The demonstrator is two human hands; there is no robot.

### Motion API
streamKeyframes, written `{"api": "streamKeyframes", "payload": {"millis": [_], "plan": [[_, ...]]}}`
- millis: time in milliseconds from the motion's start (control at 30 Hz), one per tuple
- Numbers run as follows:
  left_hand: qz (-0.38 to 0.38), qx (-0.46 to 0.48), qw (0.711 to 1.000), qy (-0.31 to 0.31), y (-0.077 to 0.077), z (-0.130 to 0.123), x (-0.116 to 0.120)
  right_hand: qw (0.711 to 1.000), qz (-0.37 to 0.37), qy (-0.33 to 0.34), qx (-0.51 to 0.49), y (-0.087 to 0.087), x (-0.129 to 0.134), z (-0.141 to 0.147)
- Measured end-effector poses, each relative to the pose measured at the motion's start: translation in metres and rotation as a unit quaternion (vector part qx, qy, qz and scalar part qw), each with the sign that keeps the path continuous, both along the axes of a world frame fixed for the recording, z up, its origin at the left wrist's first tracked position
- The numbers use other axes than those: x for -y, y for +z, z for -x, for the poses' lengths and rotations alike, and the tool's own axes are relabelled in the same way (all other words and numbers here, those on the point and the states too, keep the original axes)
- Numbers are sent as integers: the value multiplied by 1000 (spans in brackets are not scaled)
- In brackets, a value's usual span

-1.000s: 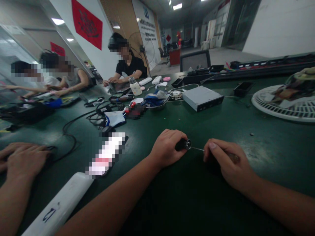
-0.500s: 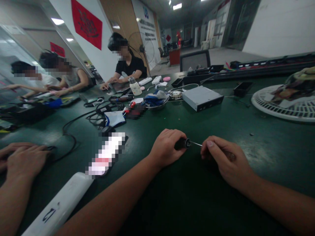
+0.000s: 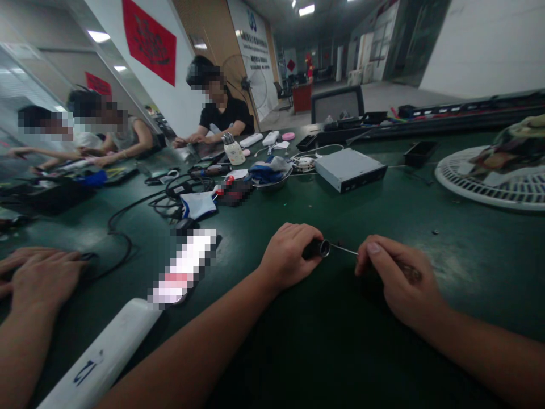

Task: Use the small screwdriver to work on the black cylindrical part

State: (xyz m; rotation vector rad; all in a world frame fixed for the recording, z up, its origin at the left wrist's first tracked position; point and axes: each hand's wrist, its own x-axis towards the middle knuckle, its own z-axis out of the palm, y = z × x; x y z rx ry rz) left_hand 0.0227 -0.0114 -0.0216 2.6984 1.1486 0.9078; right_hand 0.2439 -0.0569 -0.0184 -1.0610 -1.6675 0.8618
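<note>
My left hand (image 3: 289, 253) is closed around a dark cylinder (image 3: 324, 248), whose round, ringed end faces right; most of its body is hidden in my palm. My right hand (image 3: 398, 272) grips a screwdriver by its brownish handle (image 3: 412, 274). Its thin metal shaft (image 3: 346, 249) points left, the tip close to the cylinder's end. A tiny dark bit shows beside the shaft near that tip; I cannot tell what it is. Both hands are just above the dark green table (image 3: 255, 213).
Left of my forearm lie a white elongated case (image 3: 106, 346) and a lit phone (image 3: 187, 267). A co-worker's hands (image 3: 46, 278) rest at far left. Ahead are a grey box-shaped drive (image 3: 349, 169), cables (image 3: 123, 227) and a bowl with blue-white cloth (image 3: 270, 171). A white slatted cover (image 3: 477, 190) lies right.
My right hand has moved slightly right, drawing the screwdriver back from the cylinder's end. The cylinder's end now shows as an open-looking ring. My left hand has stayed in place.
</note>
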Motion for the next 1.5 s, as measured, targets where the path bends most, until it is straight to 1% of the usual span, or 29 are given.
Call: {"api": "streamKeyframes", "payload": {"millis": [67, 133, 200, 233, 300, 400, 467, 567, 733, 867, 967, 1100, 1233, 1400, 1500], "plan": [[1, 3, 1000, 8, 0, 1, 0, 999, -3, -24, -29, 0, 0, 0], [2, 5, 1000, 16, 0, 1, 1, 996, 6, -68, -52, 1, -1, 1], [3, 6, 1000, 26, -1, 0, 2, 993, 22, -107, -54, 1, -3, 2], [2, 7, 999, 31, -1, 0, 3, 993, 32, -111, -40, 0, -5, 2], [-1, 10, 999, 42, -1, -1, 4, 995, 44, -84, 28, -2, -9, 2], [1, 13, 999, 47, -1, -2, 4, 988, 23, -24, 147, -7, -13, 3], [2, 13, 999, 45, -1, -2, 4, 983, 10, 3, 185, -8, -14, 3], [1, 10, 999, 45, 1, -1, 5, 978, 9, 19, 207, -7, -12, 4], [6, 0, 999, 45, 2, -1, 5, 974, 27, 5, 224, -2, -11, 5], [13, -1, 999, 42, 2, -1, 5, 973, 41, 13, 225, 0, -10, 6], [17, 2, 999, 36, 4, 0, 6, 979, 42, 15, 200, 0, -9, 6], [18, 4, 1000, 19, 4, 0, 6, 995, 42, 0, 92, -1, -10, 5], [21, -2, 1000, -1, 3, -1, 5, 999, 49, 1, 8, -1, -11, 6], [19, -11, 999, -30, 3, -2, 5, 999, 42, 2, -27, -3, -8, 5], [20, -22, 998, -55, 4, -1, 5, 999, 42, 7, -28, -3, -7, 5]]}}
